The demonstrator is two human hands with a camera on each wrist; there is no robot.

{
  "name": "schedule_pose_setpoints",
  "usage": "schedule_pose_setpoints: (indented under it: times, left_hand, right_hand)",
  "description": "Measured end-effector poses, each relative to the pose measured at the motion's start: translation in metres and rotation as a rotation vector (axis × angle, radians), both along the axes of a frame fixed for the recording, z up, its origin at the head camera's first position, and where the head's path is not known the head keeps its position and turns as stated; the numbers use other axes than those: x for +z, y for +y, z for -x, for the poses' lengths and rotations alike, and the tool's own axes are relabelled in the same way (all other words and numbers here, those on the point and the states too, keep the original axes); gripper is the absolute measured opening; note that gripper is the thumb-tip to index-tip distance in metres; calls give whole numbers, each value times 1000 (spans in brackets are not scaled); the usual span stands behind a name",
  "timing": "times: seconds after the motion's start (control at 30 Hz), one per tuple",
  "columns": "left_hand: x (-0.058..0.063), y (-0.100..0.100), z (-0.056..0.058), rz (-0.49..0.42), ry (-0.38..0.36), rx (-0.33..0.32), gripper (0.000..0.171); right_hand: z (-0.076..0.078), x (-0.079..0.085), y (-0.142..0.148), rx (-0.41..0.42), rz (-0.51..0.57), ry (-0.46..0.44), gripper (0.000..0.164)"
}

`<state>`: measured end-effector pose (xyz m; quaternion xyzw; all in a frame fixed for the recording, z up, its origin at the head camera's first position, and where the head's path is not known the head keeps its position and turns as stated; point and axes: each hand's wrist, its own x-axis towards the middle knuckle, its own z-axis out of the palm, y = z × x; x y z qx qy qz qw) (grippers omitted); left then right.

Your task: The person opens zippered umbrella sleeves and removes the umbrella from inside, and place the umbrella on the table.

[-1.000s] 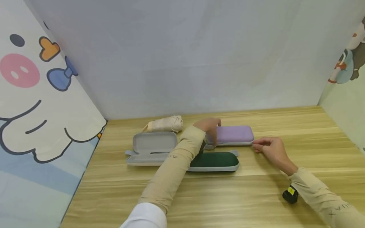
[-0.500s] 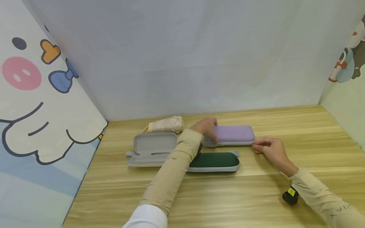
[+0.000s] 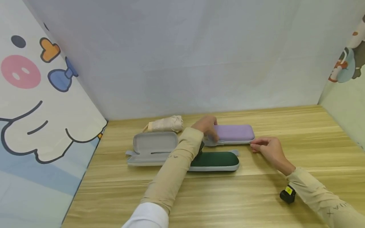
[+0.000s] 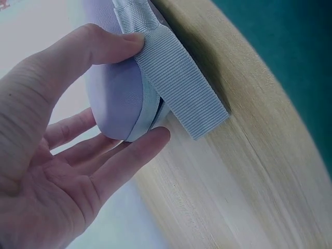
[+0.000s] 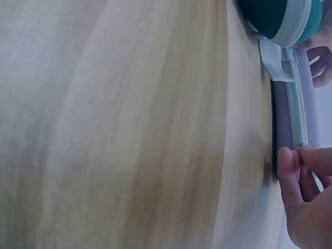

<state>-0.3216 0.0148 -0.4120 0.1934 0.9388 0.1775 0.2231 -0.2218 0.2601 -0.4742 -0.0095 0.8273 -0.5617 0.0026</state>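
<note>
A purple zip case [image 3: 233,133] lies at the back of the table, its pale grey zipper facing me. My left hand [image 3: 206,126] holds its left end; in the left wrist view the thumb presses the grey webbing tab [image 4: 179,78] and the other fingers lie around the end. At the right front corner my right hand [image 3: 269,150] pinches the zipper pull [image 5: 303,146], mostly hidden by the fingertips. In front lies a dark green zip case [image 3: 216,159], partly behind the left forearm. An open grey-lined case [image 3: 155,142] lies to its left.
A folded beige umbrella [image 3: 166,124] lies behind the open case. The black wrist camera [image 3: 288,194] hangs under my right forearm. A pale wall [image 3: 199,57] rises behind the wooden table [image 3: 228,196], with printed side panels left and right.
My right hand has moved slightly left along the front edge of the purple case. My left hand's fingers have shifted a little at the case's left end.
</note>
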Motion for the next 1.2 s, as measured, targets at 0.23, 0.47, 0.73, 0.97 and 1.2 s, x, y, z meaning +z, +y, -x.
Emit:
schedule_pose_setpoints:
  times: [0.23, 0.47, 0.73, 0.97, 1.2]
  left_hand:
    - [3, 1, 0, -8, -2, 11, 53]
    - [4, 1, 1, 4, 8, 18, 50]
    - [3, 2, 1, 0, 32, 20, 48]
    - [-1, 4, 1, 7, 59, 9, 45]
    - [-1, 5, -1, 5, 57, 22, 44]
  right_hand:
    - [3, 3, -4, 5, -34, -15, 18]
    - [5, 5, -7, 9, -47, 0, 17]
    - [5, 7, -13, 12, -87, 23, 17]
    - [4, 6, -20, 15, -107, 38, 14]
    - [6, 7, -28, 26, -100, 45, 12]
